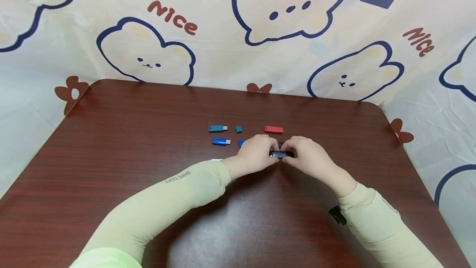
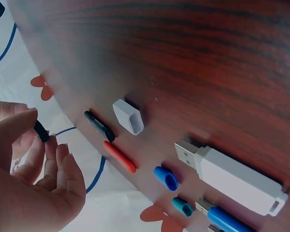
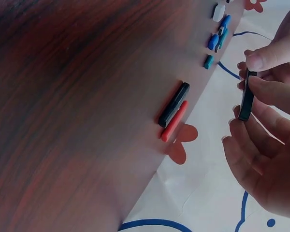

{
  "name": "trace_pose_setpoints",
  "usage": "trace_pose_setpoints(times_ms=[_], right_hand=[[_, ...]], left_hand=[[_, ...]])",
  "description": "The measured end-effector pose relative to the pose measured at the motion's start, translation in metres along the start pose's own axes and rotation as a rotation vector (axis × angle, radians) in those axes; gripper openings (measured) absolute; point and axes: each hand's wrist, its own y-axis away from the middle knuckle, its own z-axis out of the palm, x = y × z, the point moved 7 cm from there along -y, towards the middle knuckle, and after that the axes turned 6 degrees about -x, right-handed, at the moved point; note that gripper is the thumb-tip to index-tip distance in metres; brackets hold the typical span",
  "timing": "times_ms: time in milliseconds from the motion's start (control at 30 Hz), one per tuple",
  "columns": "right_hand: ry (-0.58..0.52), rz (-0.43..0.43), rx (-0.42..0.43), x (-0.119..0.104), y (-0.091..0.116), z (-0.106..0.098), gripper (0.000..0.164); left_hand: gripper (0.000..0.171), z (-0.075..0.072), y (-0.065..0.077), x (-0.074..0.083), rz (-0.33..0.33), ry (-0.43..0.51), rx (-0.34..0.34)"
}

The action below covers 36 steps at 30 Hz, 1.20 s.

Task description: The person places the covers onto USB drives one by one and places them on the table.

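Both hands meet over the table around a small black USB flash drive (image 3: 247, 99), held lengthwise between them and raised above the table. My left hand (image 1: 257, 152) pinches one end between thumb and fingertips. At the other end, my right hand (image 1: 309, 156) pinches it the same way, with the remaining fingers (image 3: 253, 159) curving below. Fingers cover parts of the drive in the head view. Beyond the hands lie another black stick (image 3: 175, 104) and a red USB stick (image 1: 273, 129), side by side on the table.
To the left lie a teal USB drive (image 1: 216, 128) with its cap (image 1: 239, 129), and a blue USB drive (image 1: 220, 141) with its cap (image 2: 165, 179). A larger white USB drive (image 2: 241, 179) and white cap (image 2: 128, 117) are nearer. Patterned cloth (image 1: 223, 32) hangs behind the table.
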Motion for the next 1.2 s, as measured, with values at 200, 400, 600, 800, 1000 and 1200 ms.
trace_pose_setpoints(times_ms=[200,400,600,800,1000,1200], right_hand=[[0.062,0.006,0.009,-0.003,0.000,-0.002,0.013],[0.123,-0.012,0.036,-0.006,0.001,-0.004,0.013],[0.126,-0.004,0.025,-0.005,0.001,-0.003,0.012],[0.136,0.054,-0.005,0.004,0.000,-0.001,0.010],[0.155,0.106,-0.058,0.015,0.000,0.005,0.011],[0.145,0.127,-0.099,0.023,-0.001,0.014,0.012]], left_hand=[[0.016,0.000,0.001,-0.003,-0.025,0.032,0.002],[0.014,0.000,0.000,-0.004,-0.026,0.058,0.002],[0.016,0.000,-0.001,-0.004,-0.019,0.049,-0.021],[0.021,-0.010,0.003,-0.011,-0.043,0.067,-0.012],[0.016,-0.022,0.011,-0.021,-0.065,0.109,0.023],[0.014,-0.026,0.020,-0.030,-0.085,0.105,0.026]])
